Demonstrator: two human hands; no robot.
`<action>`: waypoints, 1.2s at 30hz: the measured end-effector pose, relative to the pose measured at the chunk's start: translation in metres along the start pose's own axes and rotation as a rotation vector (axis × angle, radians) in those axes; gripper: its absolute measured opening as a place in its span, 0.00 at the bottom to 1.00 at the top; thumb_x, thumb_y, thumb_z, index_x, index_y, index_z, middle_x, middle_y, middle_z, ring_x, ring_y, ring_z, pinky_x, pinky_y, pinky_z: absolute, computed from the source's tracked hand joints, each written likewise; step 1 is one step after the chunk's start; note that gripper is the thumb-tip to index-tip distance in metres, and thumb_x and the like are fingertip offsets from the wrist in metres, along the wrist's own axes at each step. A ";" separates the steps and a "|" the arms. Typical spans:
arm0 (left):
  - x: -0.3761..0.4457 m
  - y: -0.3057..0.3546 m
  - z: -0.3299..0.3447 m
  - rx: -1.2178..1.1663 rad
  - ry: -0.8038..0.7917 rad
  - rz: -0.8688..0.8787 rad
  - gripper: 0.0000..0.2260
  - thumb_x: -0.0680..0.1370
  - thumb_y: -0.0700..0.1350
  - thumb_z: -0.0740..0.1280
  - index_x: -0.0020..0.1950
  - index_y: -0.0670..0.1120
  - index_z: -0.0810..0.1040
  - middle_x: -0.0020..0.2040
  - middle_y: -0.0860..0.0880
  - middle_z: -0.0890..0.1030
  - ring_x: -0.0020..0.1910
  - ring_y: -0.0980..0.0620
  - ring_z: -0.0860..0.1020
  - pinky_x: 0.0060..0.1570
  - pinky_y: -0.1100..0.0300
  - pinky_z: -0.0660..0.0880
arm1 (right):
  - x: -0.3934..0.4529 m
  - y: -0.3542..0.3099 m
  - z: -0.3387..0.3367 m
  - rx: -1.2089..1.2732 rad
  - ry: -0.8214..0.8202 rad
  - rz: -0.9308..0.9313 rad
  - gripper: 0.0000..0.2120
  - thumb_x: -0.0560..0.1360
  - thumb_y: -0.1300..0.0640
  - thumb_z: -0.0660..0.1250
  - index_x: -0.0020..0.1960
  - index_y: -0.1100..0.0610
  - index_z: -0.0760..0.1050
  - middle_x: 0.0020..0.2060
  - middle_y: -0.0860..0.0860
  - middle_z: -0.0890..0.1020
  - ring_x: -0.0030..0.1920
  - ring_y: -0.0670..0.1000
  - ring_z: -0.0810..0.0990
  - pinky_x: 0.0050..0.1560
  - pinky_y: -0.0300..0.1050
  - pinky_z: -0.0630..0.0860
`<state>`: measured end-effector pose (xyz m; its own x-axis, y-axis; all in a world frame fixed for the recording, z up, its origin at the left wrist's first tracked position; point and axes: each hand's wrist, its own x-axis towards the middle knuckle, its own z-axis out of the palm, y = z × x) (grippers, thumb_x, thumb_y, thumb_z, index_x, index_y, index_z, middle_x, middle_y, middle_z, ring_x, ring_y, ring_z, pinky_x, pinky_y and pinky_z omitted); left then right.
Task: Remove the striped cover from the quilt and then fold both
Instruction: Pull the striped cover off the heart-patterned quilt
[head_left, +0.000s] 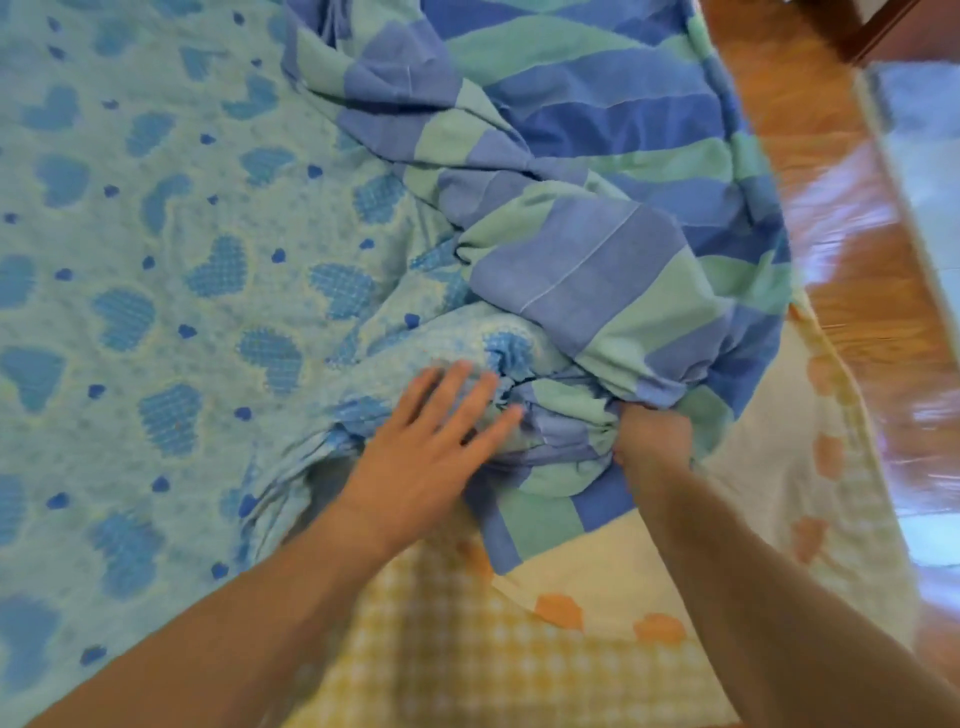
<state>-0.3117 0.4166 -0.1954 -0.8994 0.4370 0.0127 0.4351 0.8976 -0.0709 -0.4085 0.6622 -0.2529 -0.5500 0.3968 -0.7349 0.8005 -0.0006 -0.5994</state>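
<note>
A pale blue quilt (156, 270) printed with blue hearts lies spread over the left of the bed. The blue and green striped cover (597, 171) is bunched in folds over its right side and reaches up to the top of the view. My left hand (431, 441) lies flat with straight fingers on the quilt's rumpled near corner, right beside the cover's edge. My right hand (654, 436) grips a gathered bunch of the striped cover at its lower end, fingers hidden in the cloth.
Under both lies a yellow checked sheet (467, 654) with orange hearts, showing at the near right. Past the bed's right edge runs a shiny wooden floor (852, 218), with a dark piece of furniture (883, 26) at the top right.
</note>
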 end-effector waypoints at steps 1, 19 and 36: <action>0.017 0.011 0.002 0.076 -0.057 0.120 0.25 0.79 0.40 0.52 0.77 0.47 0.66 0.77 0.39 0.63 0.75 0.34 0.61 0.74 0.37 0.59 | 0.002 0.002 0.000 -0.066 0.043 -0.068 0.16 0.76 0.60 0.68 0.33 0.56 0.66 0.33 0.58 0.79 0.32 0.57 0.75 0.31 0.45 0.66; 0.080 -0.039 -0.071 -0.300 -0.387 -0.109 0.25 0.72 0.44 0.60 0.70 0.54 0.70 0.58 0.47 0.78 0.56 0.41 0.78 0.52 0.47 0.74 | -0.049 -0.016 0.103 -0.153 -0.027 -0.019 0.35 0.76 0.44 0.66 0.78 0.52 0.58 0.78 0.53 0.57 0.77 0.58 0.56 0.76 0.55 0.54; 0.011 -0.244 -0.144 -0.089 0.053 -0.616 0.27 0.76 0.40 0.64 0.73 0.57 0.68 0.61 0.43 0.77 0.54 0.36 0.79 0.48 0.44 0.76 | -0.132 -0.297 0.084 -0.733 0.485 -1.504 0.24 0.72 0.66 0.61 0.67 0.60 0.65 0.66 0.62 0.68 0.60 0.62 0.70 0.54 0.55 0.72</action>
<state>-0.4211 0.2110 -0.0340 -0.9839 -0.1623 0.0742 -0.1590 0.9861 0.0486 -0.5936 0.5331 -0.0041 -0.8469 -0.1237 0.5171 -0.2907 0.9221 -0.2555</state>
